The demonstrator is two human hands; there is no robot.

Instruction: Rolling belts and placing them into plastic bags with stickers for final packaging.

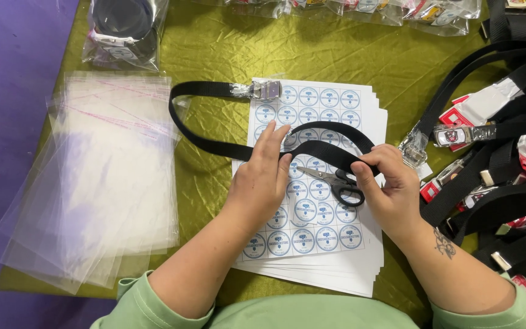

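My left hand (pixel 262 176) and right hand (pixel 388 183) pinch the black woven strap (pixel 214 145); the fold could slip and snag the black-handled scissors (pixel 336 181).

A stack of sticker sheets (pixel 336 244) is laid at the middle of the tabletop (pixel 214 49). A belt strap (pixel 214 143) is looped across the stack, with its buckle (pixel 267 90) at the far edge. Scissors (pixel 336 181) are placed on the stickers, under the strap. Clear bags (pixel 105 176) are piled to the left; more belts (pixel 506 183) are heaped to the right. A bagged belt (pixel 123 30) is set at the far left.
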